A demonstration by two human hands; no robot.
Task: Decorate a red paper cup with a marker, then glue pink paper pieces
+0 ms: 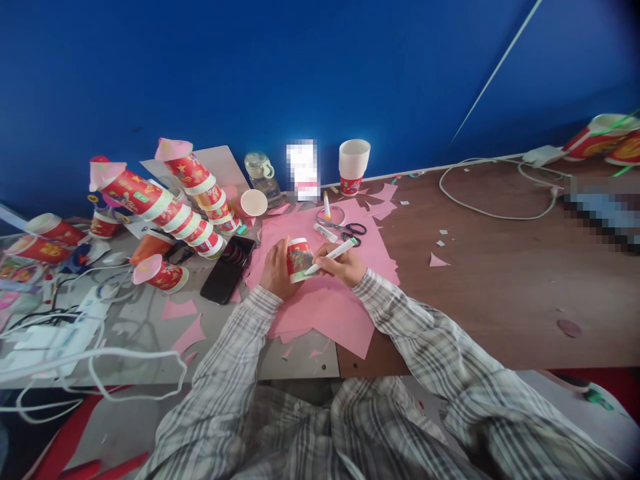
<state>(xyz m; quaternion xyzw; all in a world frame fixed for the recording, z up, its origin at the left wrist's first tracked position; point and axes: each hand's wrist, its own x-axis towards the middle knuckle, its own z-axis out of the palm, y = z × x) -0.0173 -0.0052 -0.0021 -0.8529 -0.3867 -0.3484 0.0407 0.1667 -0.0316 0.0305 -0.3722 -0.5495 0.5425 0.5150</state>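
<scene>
My left hand (277, 268) is wrapped round a small red printed paper cup (299, 258), held upside down on a sheet of pink paper (327, 303). My right hand (345, 267) grips a white marker pen (334, 255) with its tip against the base of the cup. Both hands rest over the pink paper near the middle of the table.
A black phone (229, 268) lies left of my hands. Black scissors (350, 229), a glue stick (325, 233) and a stack of cups (353, 165) sit behind. Stacked red cup towers (190, 200) lean at the left, white cables (70, 347) below them. Pink scraps dot the brown table (500, 287).
</scene>
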